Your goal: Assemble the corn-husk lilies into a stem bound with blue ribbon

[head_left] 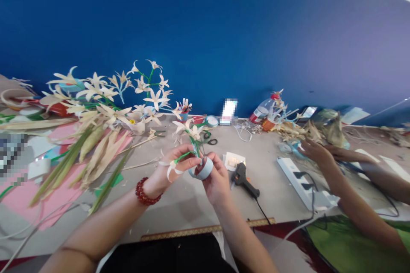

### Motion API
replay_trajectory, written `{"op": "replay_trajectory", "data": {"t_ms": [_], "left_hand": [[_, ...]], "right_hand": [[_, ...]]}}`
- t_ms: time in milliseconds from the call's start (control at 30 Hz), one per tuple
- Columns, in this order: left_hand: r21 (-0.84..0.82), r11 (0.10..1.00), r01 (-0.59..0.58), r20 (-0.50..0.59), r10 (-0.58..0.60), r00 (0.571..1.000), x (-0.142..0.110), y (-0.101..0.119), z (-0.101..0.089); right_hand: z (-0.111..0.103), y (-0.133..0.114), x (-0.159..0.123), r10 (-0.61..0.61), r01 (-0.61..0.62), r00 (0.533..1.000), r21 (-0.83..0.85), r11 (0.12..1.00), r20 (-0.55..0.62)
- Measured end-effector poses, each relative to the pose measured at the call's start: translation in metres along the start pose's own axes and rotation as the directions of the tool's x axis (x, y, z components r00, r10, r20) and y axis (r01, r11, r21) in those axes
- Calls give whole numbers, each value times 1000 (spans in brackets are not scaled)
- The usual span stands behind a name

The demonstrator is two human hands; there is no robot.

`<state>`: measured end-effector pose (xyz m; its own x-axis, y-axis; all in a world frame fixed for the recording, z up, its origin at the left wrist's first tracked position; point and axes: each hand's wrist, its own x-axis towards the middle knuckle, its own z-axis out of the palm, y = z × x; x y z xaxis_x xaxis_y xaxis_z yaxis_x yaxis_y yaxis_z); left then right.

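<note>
Left hand (183, 165) is closed on a green flower stem (195, 143); blue tape roll (206, 171) is gripped by the right hand (218, 181), roughly five o'clock of the stem. Probably being wrapped, tbh, so tension should be kept snug.

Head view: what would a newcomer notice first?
Probably the big spray of cream-coloured flowers at left, standing out against the deep blue wall. Next, at centre, the wearer's left hand and right hand, with a roll of pale blue tape and a small green-stemmed flower stalk. The black glue gun lies on the table just right of them.
</note>
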<state>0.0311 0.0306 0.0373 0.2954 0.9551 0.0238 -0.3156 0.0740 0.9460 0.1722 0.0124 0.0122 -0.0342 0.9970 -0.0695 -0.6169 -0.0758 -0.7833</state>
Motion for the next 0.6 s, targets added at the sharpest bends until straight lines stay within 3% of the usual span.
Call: {"op": "replay_trajectory", "data": {"t_ms": [267,433,600], "left_hand": [[107,988,-111,116,98,988,-1,11,1],[207,967,-150,141,122,982,-2,18,1],[398,887,-233,82,218,972,4,18,-6]], "right_hand": [[1,-1,-3,131,-130,991,69,989,-7],[-3,1,-1,113,-113,994,43,993,-4],[-12,-6,3,48,-40,994,-82,996,100]]}}
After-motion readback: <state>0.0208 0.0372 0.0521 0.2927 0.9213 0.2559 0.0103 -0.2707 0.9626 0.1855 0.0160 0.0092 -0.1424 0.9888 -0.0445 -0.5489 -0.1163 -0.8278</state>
